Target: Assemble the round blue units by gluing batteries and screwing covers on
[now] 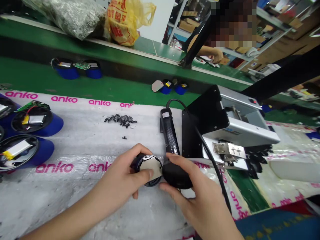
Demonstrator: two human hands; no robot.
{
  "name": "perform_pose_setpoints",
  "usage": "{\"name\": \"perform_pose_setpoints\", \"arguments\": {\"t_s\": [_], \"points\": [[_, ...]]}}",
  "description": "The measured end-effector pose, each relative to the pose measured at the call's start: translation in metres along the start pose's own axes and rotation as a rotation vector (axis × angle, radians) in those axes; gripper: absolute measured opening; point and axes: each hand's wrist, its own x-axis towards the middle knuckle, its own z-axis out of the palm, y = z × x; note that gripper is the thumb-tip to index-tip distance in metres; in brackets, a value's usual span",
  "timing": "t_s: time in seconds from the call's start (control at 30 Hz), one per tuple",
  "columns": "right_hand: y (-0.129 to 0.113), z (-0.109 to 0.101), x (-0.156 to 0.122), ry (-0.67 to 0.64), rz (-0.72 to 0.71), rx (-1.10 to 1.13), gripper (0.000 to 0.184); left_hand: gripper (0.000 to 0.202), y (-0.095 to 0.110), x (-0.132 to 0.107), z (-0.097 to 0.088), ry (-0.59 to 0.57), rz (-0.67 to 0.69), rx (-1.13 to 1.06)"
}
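My left hand is closed around a dark round housing, its thumb pressing on the pale disc set inside the rim. Close against it on the right, my right hand grips a smooth black rounded part between thumb and fingers; its exact kind is unclear. Just beyond those fingers lies a black corded handheld tool, its cable looping off to the right. Small black pieces lie in a loose pile farther back, with a single one nearer me.
Blue round housings with batteries and wiring stand at left; more sit on the green bench. A metal-and-black machine occupies the right. Bags rest on the back ledge. Another person's hand is across the bench.
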Motion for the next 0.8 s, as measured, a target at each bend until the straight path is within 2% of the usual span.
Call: {"name": "perform_pose_setpoints", "arguments": {"t_s": [0.1,0.17,0.27,0.33,0.37,0.43,0.47,0.5,0.57,0.67,0.73,0.77,0.8], "points": [[0.001,-0.005,0.002,-0.062,-0.015,0.178,0.043,0.021,0.0,0.001,0.001,-0.012,-0.052,-0.016],[0.001,-0.007,0.0,-0.051,0.114,0.389,0.049,0.025,0.0,0.002,0.001,-0.022,-0.094,-0.03],[0.001,-0.013,-0.001,-0.046,0.409,0.903,0.066,0.027,0.0,0.002,0.002,-0.033,-0.12,-0.067],[0.003,-0.016,0.001,-0.071,0.492,1.216,0.077,0.026,0.0,0.003,0.002,-0.04,-0.121,-0.073],[0.004,-0.018,0.003,-0.083,0.479,1.33,0.074,0.025,0.0,0.003,0.002,-0.041,-0.116,-0.072],[0.007,-0.021,0.008,-0.085,0.403,1.476,0.047,0.023,0.0,0.003,0.002,-0.042,-0.11,-0.07],[0.007,-0.022,0.01,-0.068,0.363,1.513,0.033,0.023,0.0,0.003,0.002,-0.044,-0.108,-0.07],[0.008,-0.022,0.011,-0.04,0.343,1.519,0.028,0.023,-0.001,0.002,0.002,-0.047,-0.106,-0.07],[0.007,-0.023,0.011,0.012,0.336,1.441,0.029,0.023,-0.001,0.002,0.002,-0.049,-0.1,-0.067],[0.006,-0.022,0.004,0.046,0.325,1.203,0.029,0.023,-0.001,0.001,0.002,-0.055,-0.089,-0.072],[0.005,-0.02,-0.002,0.09,0.352,1.061,0.023,0.024,-0.003,0.001,0.002,-0.06,-0.088,-0.078],[0.004,-0.019,-0.004,0.101,0.366,1.024,0.024,0.025,-0.003,0.002,0.002,-0.061,-0.086,-0.081],[0.004,-0.018,-0.006,0.102,0.375,1.013,0.04,0.025,-0.004,0.002,0.001,-0.062,-0.084,-0.084]]}}
